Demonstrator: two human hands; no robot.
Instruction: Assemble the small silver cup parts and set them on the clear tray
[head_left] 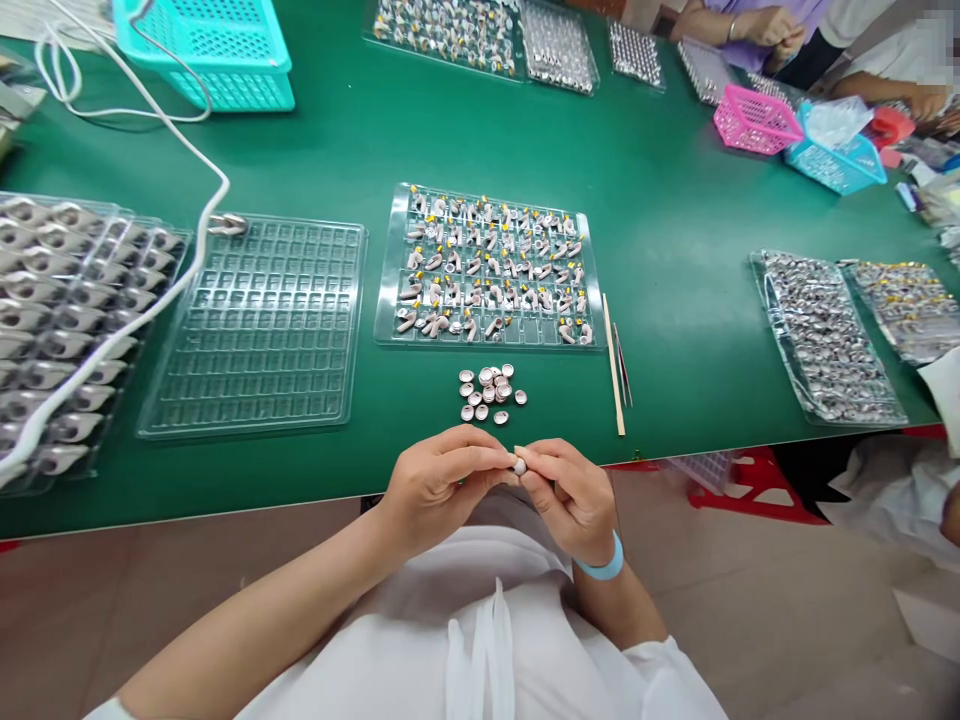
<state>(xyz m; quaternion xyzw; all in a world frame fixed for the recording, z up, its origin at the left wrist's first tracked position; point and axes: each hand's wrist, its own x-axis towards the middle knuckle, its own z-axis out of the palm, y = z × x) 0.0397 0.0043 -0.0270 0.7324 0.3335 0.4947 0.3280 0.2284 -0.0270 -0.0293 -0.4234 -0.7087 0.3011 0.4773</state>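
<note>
Both hands meet at the near edge of the green table (675, 250). My left hand (439, 480) and my right hand (570, 495) each pinch the same tiny pale part (519, 466) between their fingertips. Just beyond them lies a small heap of round white caps (489, 391). Farther back sits a clear tray (386, 300) filled with small beige parts (491, 265). A thin wooden stick (613, 362) and tweezers (622, 365) lie to the right of that tray.
An empty clear grid tray (259, 325) lies at left, beside stacked trays of silver parts (60, 320) crossed by a white cable (150, 310). Teal basket (206, 50) at back left. Pink basket (754, 120), blue basket (836, 160) and other people's hands (772, 25) at back right. More trays (825, 335) at right.
</note>
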